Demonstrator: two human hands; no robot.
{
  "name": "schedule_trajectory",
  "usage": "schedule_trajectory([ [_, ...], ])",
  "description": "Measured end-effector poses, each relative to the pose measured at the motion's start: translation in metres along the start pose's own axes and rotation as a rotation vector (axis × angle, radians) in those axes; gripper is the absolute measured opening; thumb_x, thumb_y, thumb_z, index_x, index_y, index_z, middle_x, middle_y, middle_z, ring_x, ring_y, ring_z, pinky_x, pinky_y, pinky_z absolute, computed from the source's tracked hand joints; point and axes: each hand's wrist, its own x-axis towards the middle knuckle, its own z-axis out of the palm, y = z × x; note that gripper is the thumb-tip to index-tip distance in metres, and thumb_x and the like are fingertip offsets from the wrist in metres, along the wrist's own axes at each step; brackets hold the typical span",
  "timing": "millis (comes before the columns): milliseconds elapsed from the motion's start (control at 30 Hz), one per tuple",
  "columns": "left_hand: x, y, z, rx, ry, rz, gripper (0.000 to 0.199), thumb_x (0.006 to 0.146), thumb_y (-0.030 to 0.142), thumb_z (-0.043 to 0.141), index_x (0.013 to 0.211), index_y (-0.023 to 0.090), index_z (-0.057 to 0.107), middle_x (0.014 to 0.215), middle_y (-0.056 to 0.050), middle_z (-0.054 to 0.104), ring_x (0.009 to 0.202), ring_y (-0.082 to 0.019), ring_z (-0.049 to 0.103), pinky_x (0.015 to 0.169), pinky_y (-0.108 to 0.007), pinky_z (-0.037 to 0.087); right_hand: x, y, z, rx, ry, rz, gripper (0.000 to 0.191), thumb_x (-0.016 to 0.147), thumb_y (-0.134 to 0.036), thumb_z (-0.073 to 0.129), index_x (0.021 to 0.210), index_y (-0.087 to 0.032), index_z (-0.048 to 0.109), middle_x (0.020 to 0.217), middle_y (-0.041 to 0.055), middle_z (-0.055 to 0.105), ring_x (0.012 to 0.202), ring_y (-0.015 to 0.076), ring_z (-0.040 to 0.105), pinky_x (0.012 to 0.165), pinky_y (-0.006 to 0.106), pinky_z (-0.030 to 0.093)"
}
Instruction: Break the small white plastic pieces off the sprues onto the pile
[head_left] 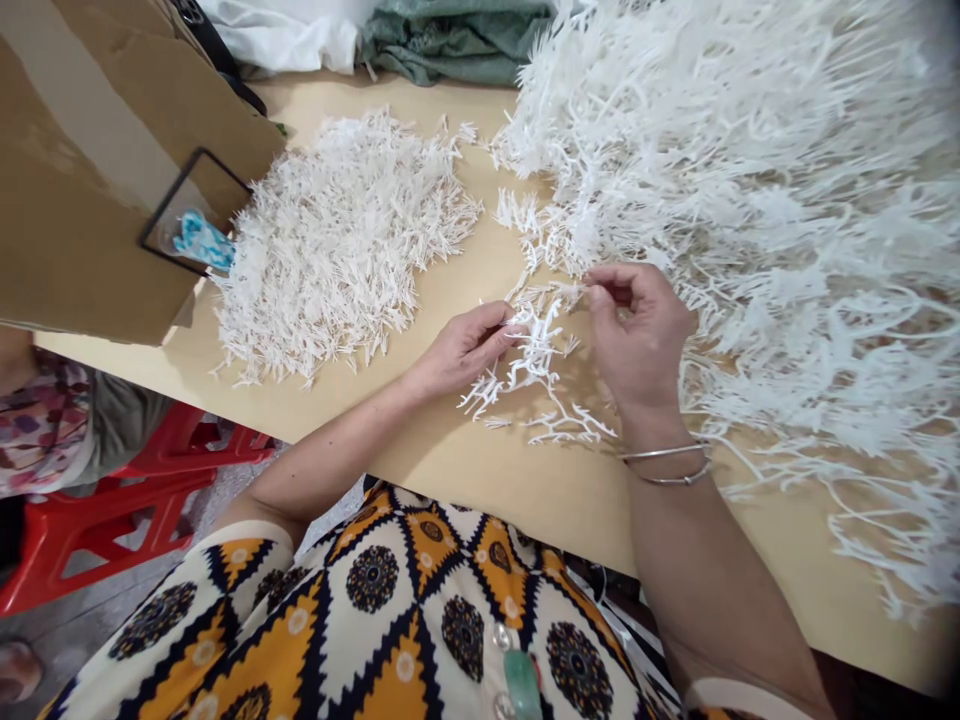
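Note:
A white branched plastic sprig [534, 345], with thin forked twigs, is between my two hands just above the table. My left hand [474, 345] pinches its left side between thumb and fingers. My right hand [637, 325] has thumb and forefinger closed on the tip of an upper twig. Loose white bits [574, 425] lie on the table below the sprig. To the left is a heap of small white spiky pieces [352, 230]. A much larger pile of white branched sprigs [735, 200] rises at the right, close behind my right hand.
A cardboard box [105, 150] stands at the left, with a black wire frame [169, 200] and a blue-and-white item [201, 240] by it. Folded green cloth [454, 40] and white cloth [289, 40] lie at the back. Red stools [112, 520] and part of another person [45, 420] are at the left.

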Motion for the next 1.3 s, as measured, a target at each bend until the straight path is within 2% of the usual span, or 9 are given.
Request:
schedule_trajectory([
  [133,0.001,-0.004,0.001,-0.046,0.027,0.007,0.045,0.102,0.062,0.061,0.086,0.019,0.057,0.078,0.001,0.052,0.071,-0.011,0.046,0.068,-0.027,0.039,-0.004,-0.019,0.002,0.160,-0.018,0.061,0.013,0.100,-0.032,0.068,0.109,-0.027,0.076,0.106,0.0057,0.079,0.098,0.0236,0.075,0.098,0.047,0.059],
  [267,0.002,-0.004,0.001,-0.023,0.051,0.069,0.039,0.102,0.055,0.065,0.090,0.018,0.063,0.081,0.001,0.056,0.073,-0.010,0.048,0.071,-0.025,0.041,-0.009,-0.028,0.002,0.390,-0.248,0.257,0.023,0.101,-0.042,0.070,0.119,-0.029,0.077,0.110,0.0045,0.081,0.101,0.0211,0.076,0.099,0.043,0.062],
  [400,0.002,-0.006,0.002,0.019,0.051,0.111,0.035,0.103,0.050,0.065,0.093,0.017,0.068,0.085,-0.001,0.063,0.077,-0.010,0.054,0.074,-0.025,0.044,-0.011,-0.028,0.007,0.501,-0.422,0.372,0.036,0.085,-0.029,0.084,0.120,-0.030,0.076,0.106,0.0007,0.080,0.099,0.0180,0.075,0.095,0.036,0.063],
  [600,0.001,-0.009,0.003,-0.063,0.125,-0.024,0.039,0.100,0.056,0.068,0.094,0.017,0.067,0.074,0.002,0.059,0.063,-0.008,0.049,0.061,-0.023,0.039,-0.008,-0.026,0.009,0.478,-0.312,0.293,0.030,0.079,-0.020,0.081,0.108,-0.030,0.076,0.091,-0.0014,0.072,0.081,0.0147,0.066,0.078,0.030,0.060],
  [733,0.002,-0.006,0.003,-0.166,0.157,-0.062,0.040,0.099,0.057,0.069,0.096,0.017,0.066,0.073,0.003,0.057,0.060,-0.006,0.047,0.056,-0.022,0.037,-0.008,-0.025,0.007,0.480,-0.352,0.275,0.041,0.080,-0.020,0.078,0.119,-0.031,0.071,0.085,-0.0030,0.067,0.075,0.0146,0.062,0.069,0.029,0.055],
  [800,0.004,-0.005,0.003,-0.203,0.171,-0.058,0.040,0.097,0.057,0.071,0.095,0.017,0.066,0.075,0.003,0.057,0.061,-0.006,0.048,0.056,-0.021,0.038,-0.008,-0.026,0.006,0.466,-0.389,0.254,0.043,0.081,-0.019,0.077,0.122,-0.030,0.071,0.085,-0.0034,0.066,0.075,0.0142,0.061,0.070,0.029,0.054],
  [933,0.005,-0.005,0.003,-0.281,0.186,-0.072,0.040,0.095,0.057,0.075,0.095,0.017,0.065,0.075,0.004,0.056,0.061,-0.005,0.050,0.055,-0.020,0.039,-0.009,-0.031,0.005,0.396,-0.406,0.209,0.026,0.084,-0.019,0.077,0.108,-0.027,0.076,0.084,-0.0019,0.066,0.075,0.0137,0.060,0.071,0.030,0.052],
  [1100,0.005,0.000,0.004,-0.420,0.181,-0.121,0.045,0.089,0.056,0.082,0.100,0.016,0.065,0.086,0.002,0.063,0.065,-0.004,0.057,0.060,-0.019,0.047,-0.010,-0.033,0.011,0.384,-0.282,0.163,0.020,0.081,-0.016,0.081,0.096,-0.026,0.073,0.086,-0.0012,0.070,0.077,0.0147,0.064,0.076,0.033,0.056],
  [1300,0.005,0.000,0.006,-0.447,0.153,-0.172,0.047,0.082,0.054,0.089,0.095,0.016,0.065,0.079,0.003,0.065,0.065,-0.004,0.058,0.060,-0.019,0.047,-0.017,-0.030,0.020,0.439,-0.162,0.107,0.019,0.079,-0.017,0.083,0.085,-0.026,0.068,0.088,-0.0004,0.073,0.087,0.0179,0.073,0.086,0.037,0.062],
])
